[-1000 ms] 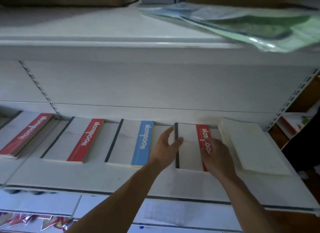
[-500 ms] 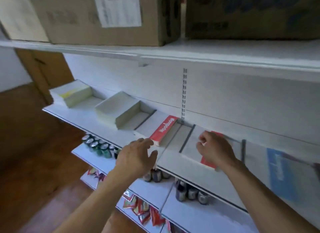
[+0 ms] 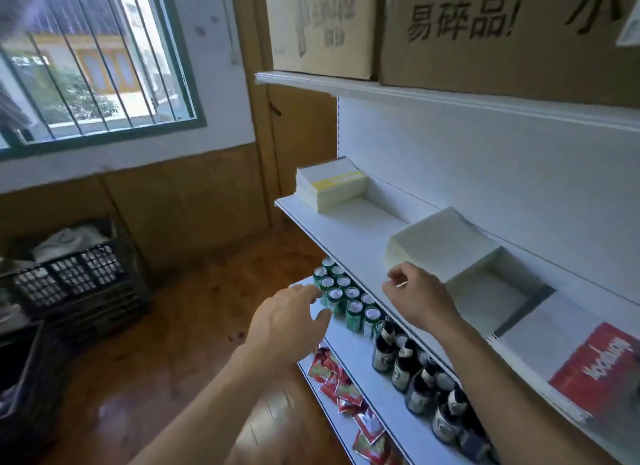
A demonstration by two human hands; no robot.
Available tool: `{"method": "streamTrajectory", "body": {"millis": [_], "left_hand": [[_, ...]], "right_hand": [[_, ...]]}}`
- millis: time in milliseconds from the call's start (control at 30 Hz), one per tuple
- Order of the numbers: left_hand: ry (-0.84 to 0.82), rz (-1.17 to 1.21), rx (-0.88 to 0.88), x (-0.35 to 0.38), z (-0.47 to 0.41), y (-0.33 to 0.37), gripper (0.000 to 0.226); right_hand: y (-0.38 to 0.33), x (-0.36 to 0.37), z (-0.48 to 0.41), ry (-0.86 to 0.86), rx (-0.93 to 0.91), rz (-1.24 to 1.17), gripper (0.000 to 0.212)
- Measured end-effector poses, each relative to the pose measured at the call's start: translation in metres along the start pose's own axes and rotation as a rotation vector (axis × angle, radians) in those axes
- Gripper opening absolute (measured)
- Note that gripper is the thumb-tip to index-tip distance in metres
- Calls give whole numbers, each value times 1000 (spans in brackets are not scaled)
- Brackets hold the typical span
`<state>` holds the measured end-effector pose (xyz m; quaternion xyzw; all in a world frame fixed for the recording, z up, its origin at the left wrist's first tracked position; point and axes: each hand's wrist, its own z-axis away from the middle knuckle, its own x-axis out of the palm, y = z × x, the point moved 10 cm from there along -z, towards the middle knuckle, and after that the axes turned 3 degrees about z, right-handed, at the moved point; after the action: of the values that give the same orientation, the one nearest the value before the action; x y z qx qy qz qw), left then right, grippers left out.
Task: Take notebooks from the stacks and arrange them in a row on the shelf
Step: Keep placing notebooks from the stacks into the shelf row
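The person's left hand (image 3: 294,321) is hovering in the lower middle of the frame, palm down, its fingers (image 3: 311,293) lying relaxed and slightly apart, gripping nothing. It is hanging in front of the shelving, over a cluster of green cans (image 3: 346,300) that are standing on the lower shelf.

The right hand (image 3: 420,300) is floating just right of centre, above the front edge of the middle shelf (image 3: 346,236). Its fingers (image 3: 398,276) are curling loosely, thumb and forefinger drawing near each other, and they are holding nothing. The hand is sitting just in front of a plain white stack of notebooks (image 3: 440,241), apart from it.

A second stack, the one showing a yellow band (image 3: 332,184), is resting at the far end of the same shelf, above centre in the frame and well apart from both hands. At the lower right, a single notebook with a red band (image 3: 595,371) and a dark spine is lying flat on that shelf, near the white stack.

Dark bottles (image 3: 415,378) are standing beside the cans, and red packets (image 3: 346,395) are lying on the shelf below. Cardboard boxes (image 3: 502,31) are filling the top shelf at the upper right. A barred window (image 3: 86,59) is occupying the upper left, and a black crate (image 3: 69,277) is sitting on the wooden floor at the left.
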<state>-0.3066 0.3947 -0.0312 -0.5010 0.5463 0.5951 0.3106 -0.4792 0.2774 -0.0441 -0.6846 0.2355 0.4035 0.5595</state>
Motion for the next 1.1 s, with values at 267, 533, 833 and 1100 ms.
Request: {"method": "streamTrajectory", "body": {"millis": [267,533,833,1100], "left_hand": [[35,-71,-4,-10,-168,-78,38],[-20,16,67,3,-322,-129,40],[-58,37,452,20,-489,-111,48],[-276,-47,843,76,-503,-102,76]], "right_hand": [[-45,71,-181,-8,47,-187,27],[-38,125,-299,-3,287,-479,24],[-25,162,-363,180,506,-833,19],[-42,176,-383,354,619,-950,24]]}}
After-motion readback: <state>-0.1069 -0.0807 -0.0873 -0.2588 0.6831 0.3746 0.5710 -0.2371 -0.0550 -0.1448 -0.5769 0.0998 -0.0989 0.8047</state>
